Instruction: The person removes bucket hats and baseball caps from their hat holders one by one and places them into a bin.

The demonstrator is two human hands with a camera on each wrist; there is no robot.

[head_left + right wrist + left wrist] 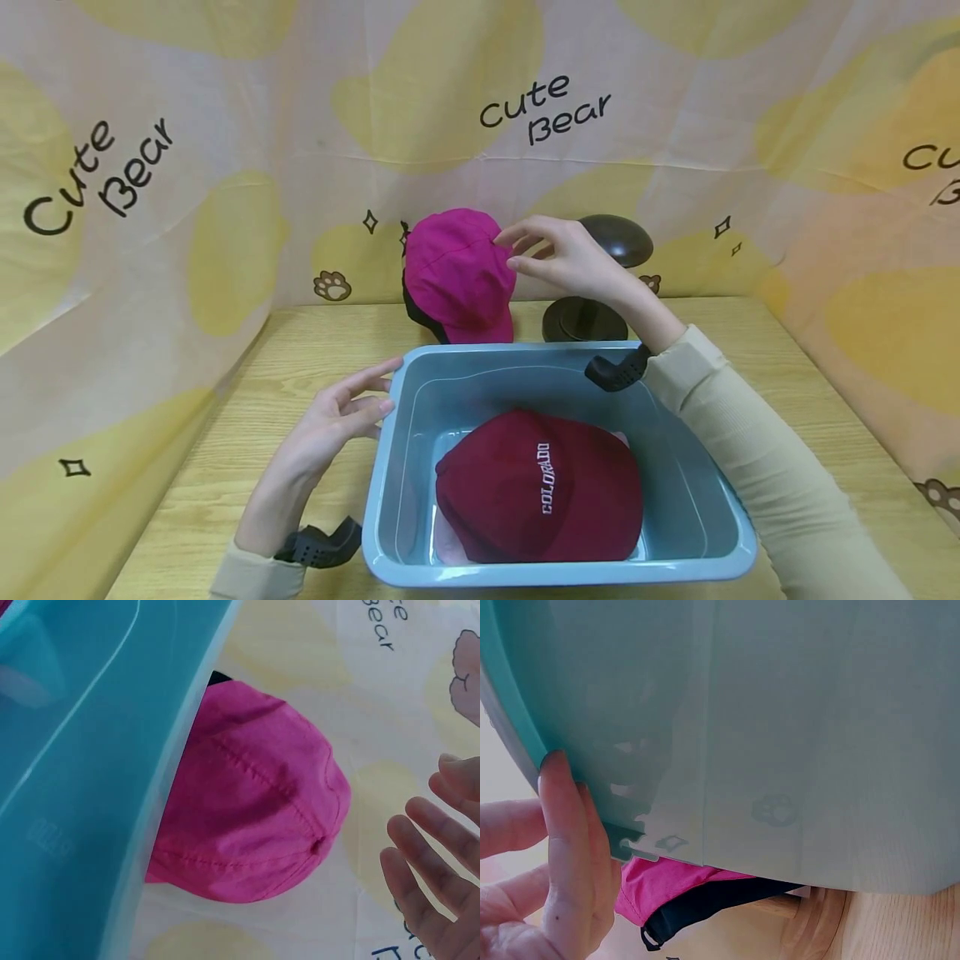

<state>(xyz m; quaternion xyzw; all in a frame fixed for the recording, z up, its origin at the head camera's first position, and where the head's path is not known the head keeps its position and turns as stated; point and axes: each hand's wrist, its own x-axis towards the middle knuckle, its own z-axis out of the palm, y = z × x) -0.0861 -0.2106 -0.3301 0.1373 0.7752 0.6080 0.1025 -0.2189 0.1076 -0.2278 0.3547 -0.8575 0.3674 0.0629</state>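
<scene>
Pink cap (461, 271) sits far side, just past the blue tub (555, 573). My right hand (558, 254) is beside it, fingers loosely spread, pinching nothing; my left hand (341, 417) touches the tub's left rim (378, 475), fingers straight, probably steadying it.

Losing the middle of the glossy black domed stand (619, 240) behind the bare right hand (564, 255); catching only slivers of a pale pink item (451, 542) under the maroon lettered cloth cap (498, 492); failing to read the small mark (51, 838) on the blue plastic basin (90, 750).
</scene>
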